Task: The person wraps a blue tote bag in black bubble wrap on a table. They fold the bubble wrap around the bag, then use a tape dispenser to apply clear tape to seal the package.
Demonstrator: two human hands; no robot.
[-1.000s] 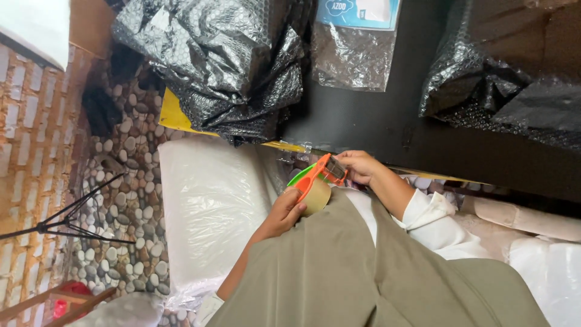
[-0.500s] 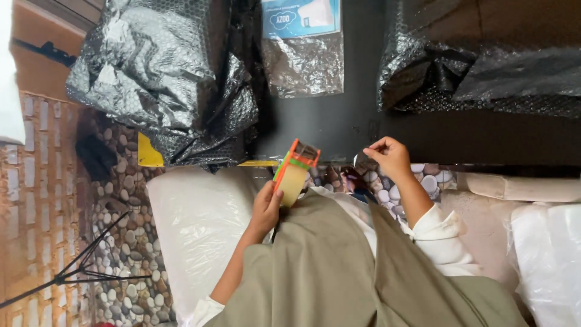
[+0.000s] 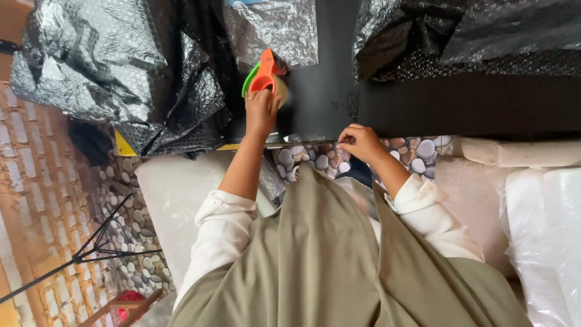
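My left hand (image 3: 260, 112) is stretched forward over the black table (image 3: 339, 103), gripping an orange and green tape dispenser (image 3: 264, 75) with a tan roll, set down near a clear bubble-wrap packet (image 3: 272, 27). My right hand (image 3: 358, 143) rests at the table's near edge, fingers pinched on a strip of clear tape (image 3: 290, 139) that runs along that edge. Both white sleeves and an olive garment fill the bottom of the view.
Crumpled black bubble wrap (image 3: 115, 66) is piled at the left of the table, with another heap (image 3: 466, 36) at the right. White plastic-wrapped bundles (image 3: 175, 194) lie below the table, left and right. A pebble-pattern floor and a black tripod (image 3: 78, 254) are at the left.
My left hand carried the dispenser from my lap forward onto the table. My right hand dropped to the table edge, pinching the tape. The view tilted forward.
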